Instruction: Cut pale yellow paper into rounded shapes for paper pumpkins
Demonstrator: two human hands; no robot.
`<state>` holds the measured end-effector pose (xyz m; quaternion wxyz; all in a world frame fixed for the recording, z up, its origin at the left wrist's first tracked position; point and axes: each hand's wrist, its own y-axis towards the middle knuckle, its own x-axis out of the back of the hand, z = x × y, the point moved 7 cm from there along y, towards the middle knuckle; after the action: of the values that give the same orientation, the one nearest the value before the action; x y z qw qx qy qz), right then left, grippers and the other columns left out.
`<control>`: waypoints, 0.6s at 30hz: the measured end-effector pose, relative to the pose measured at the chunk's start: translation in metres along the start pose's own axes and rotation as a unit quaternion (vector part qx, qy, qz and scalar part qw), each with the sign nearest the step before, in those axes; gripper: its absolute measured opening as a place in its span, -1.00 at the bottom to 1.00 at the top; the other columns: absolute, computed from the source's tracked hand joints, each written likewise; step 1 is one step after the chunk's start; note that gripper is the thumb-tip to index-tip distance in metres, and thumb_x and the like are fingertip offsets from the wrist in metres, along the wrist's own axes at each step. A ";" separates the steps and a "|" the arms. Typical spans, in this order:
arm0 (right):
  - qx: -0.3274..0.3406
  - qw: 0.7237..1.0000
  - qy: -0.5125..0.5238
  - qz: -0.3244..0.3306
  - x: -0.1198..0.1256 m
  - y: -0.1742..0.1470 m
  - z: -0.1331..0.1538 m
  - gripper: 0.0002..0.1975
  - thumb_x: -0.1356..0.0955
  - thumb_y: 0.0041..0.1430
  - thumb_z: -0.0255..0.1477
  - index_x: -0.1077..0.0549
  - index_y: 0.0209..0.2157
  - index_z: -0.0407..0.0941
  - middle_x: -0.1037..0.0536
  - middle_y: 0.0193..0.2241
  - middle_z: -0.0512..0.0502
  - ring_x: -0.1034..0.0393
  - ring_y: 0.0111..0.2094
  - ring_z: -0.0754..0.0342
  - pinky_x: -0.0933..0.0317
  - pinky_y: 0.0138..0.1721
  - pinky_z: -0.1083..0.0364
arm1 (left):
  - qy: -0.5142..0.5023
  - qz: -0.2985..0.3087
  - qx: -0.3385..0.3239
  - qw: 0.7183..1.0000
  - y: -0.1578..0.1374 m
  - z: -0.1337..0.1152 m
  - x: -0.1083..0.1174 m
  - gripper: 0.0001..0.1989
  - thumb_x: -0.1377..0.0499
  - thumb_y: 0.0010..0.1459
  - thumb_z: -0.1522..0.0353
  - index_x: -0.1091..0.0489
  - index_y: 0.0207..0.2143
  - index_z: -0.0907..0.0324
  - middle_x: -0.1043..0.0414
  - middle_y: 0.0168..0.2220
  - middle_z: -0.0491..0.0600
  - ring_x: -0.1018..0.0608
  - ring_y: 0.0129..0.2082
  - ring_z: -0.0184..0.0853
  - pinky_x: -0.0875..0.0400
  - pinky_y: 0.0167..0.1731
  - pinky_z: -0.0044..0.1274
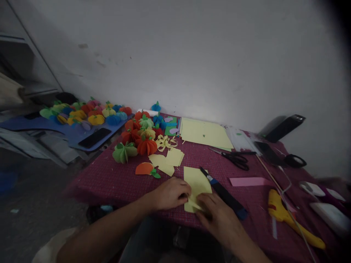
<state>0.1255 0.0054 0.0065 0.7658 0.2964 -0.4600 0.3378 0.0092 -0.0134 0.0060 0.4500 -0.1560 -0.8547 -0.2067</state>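
My left hand [172, 193] and my right hand [221, 219] meet at the table's front edge, fingers bent. Between them they grip a small piece of pale yellow paper [194, 202], partly hidden by my fingers. Under it lies a pale yellow paper sheet [196, 179], flat on the table. A dark blue box cutter [223, 195] rests beside my right hand, its tip overlapping the sheet. Left of the sheet are several cut yellow paper pieces [174, 157] and a folded orange paper fruit [144, 168] with a green leaf.
Paper pumpkins [147, 145] crowd the purple cloth's left side; more sit on a blue table [65, 131] with a phone [94, 137]. Yellow sheets [205, 133] lie at the back. Rightward are scissors [236, 159], a pink strip [249, 181], a yellow glue gun [290, 219] and its cable.
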 end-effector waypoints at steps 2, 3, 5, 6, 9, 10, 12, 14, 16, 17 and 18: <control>0.006 1.000 -0.009 -0.009 -0.002 -0.005 -0.001 -0.75 -0.28 -0.01 -0.56 -0.33 -0.22 -0.12 -0.43 -0.27 -0.10 -0.29 -0.22 0.01 -0.22 -0.19 0.02 | 0.037 0.007 -0.008 0.999 0.003 -0.005 -0.001 -0.89 -0.09 0.06 0.35 -0.35 -0.35 0.18 -0.43 -0.31 -0.07 -0.42 -0.24 -0.35 -0.19 -0.19 -0.53; 0.011 1.000 -0.014 -0.014 -0.002 -0.008 -0.001 -0.78 -0.26 0.02 -0.57 -0.34 -0.23 -0.12 -0.43 -0.29 -0.10 -0.30 -0.24 0.02 -0.22 -0.20 0.02 | 0.058 0.011 -0.012 0.998 0.005 -0.008 -0.002 -0.86 -0.09 0.07 0.30 -0.36 -0.38 0.18 -0.43 -0.36 -0.08 -0.43 -0.27 -0.35 -0.19 -0.20 -0.51; 0.027 0.999 -0.017 -0.024 -0.001 -0.014 -0.001 -0.79 -0.21 0.08 -0.59 -0.36 -0.25 -0.11 -0.45 -0.31 -0.09 -0.31 -0.25 0.05 -0.23 -0.20 0.03 | 0.103 0.017 -0.021 0.994 0.007 -0.015 -0.002 -0.77 -0.07 0.06 0.21 -0.35 -0.43 0.19 -0.42 -0.42 -0.07 -0.42 -0.31 -0.32 -0.18 -0.22 -0.47; 0.038 0.999 -0.016 -0.026 0.000 -0.017 0.000 -0.78 -0.19 0.10 -0.59 -0.37 -0.26 -0.11 -0.45 -0.30 -0.09 -0.31 -0.24 0.06 -0.23 -0.19 0.05 | 0.127 0.019 -0.029 0.991 0.007 -0.020 -0.003 -0.74 -0.05 0.07 0.18 -0.35 -0.44 0.19 -0.41 -0.43 -0.06 -0.41 -0.31 -0.31 -0.17 -0.21 -0.45; 0.064 0.998 -0.007 -0.020 0.005 -0.026 -0.004 -0.78 -0.20 0.10 -0.58 -0.40 -0.28 -0.07 -0.45 -0.24 -0.06 -0.31 -0.19 0.09 -0.22 -0.15 0.08 | 0.173 0.030 -0.068 0.982 0.008 -0.032 -0.009 -0.75 -0.05 0.08 0.21 -0.34 -0.40 0.22 -0.40 -0.39 -0.03 -0.40 -0.28 -0.29 -0.16 -0.19 -0.45; 0.060 0.998 -0.009 -0.026 0.009 -0.028 -0.009 -0.79 -0.21 0.10 -0.57 -0.40 -0.29 -0.07 -0.44 -0.23 -0.07 -0.30 -0.18 0.09 -0.23 -0.14 0.08 | 0.178 0.034 -0.078 0.980 0.008 -0.034 -0.012 -0.77 -0.06 0.08 0.23 -0.34 -0.38 0.23 -0.40 -0.37 -0.03 -0.40 -0.26 -0.30 -0.17 -0.18 -0.46; 0.031 0.997 -0.032 -0.061 0.020 -0.032 -0.025 -0.81 -0.21 0.10 -0.53 -0.39 -0.25 -0.09 -0.44 -0.21 -0.11 -0.30 -0.16 0.05 -0.23 -0.15 0.05 | 0.174 0.036 -0.083 0.981 0.008 -0.035 -0.016 -0.81 -0.06 0.09 0.27 -0.34 -0.36 0.23 -0.40 -0.35 -0.03 -0.39 -0.25 -0.32 -0.18 -0.19 -0.50; -0.014 0.990 -0.085 -0.112 0.032 -0.034 -0.046 -0.79 -0.22 0.09 -0.48 -0.37 -0.21 -0.13 -0.42 -0.18 -0.18 -0.29 -0.14 -0.01 -0.21 -0.14 -0.03 | 0.157 0.032 -0.074 0.984 0.010 -0.033 -0.018 -0.81 -0.02 0.12 0.29 -0.34 -0.36 0.21 -0.41 -0.36 -0.05 -0.40 -0.26 -0.34 -0.19 -0.21 -0.52; -0.055 0.982 -0.130 -0.122 0.035 -0.032 -0.065 -0.74 -0.23 0.07 -0.47 -0.35 -0.16 -0.17 -0.40 -0.16 -0.21 -0.27 -0.13 -0.06 -0.18 -0.12 -0.09 | 0.130 0.030 -0.067 0.989 0.011 -0.031 -0.018 -0.79 0.02 0.15 0.31 -0.35 -0.37 0.19 -0.42 -0.37 -0.06 -0.41 -0.28 -0.36 -0.20 -0.22 -0.53; -0.068 0.981 -0.138 -0.120 0.034 -0.030 -0.073 -0.72 -0.24 0.06 -0.47 -0.34 -0.15 -0.18 -0.41 -0.17 -0.21 -0.27 -0.14 -0.07 -0.18 -0.13 -0.09 | 0.115 0.030 -0.063 0.991 0.012 -0.030 -0.018 -0.79 0.04 0.16 0.32 -0.36 -0.37 0.19 -0.43 -0.37 -0.06 -0.41 -0.29 -0.37 -0.21 -0.22 -0.54; -0.077 0.980 -0.139 -0.117 0.032 -0.028 -0.079 -0.71 -0.24 0.06 -0.47 -0.33 -0.14 -0.19 -0.42 -0.18 -0.21 -0.28 -0.15 -0.07 -0.19 -0.13 -0.09 | 0.101 0.030 -0.060 0.993 0.013 -0.030 -0.018 -0.78 0.05 0.17 0.33 -0.37 -0.36 0.18 -0.43 -0.36 -0.06 -0.42 -0.29 -0.38 -0.21 -0.22 -0.54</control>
<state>0.1986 0.0572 0.0002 0.7495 0.3321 -0.5485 0.1645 0.0455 -0.0184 0.0092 0.5297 -0.1868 -0.7861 -0.2582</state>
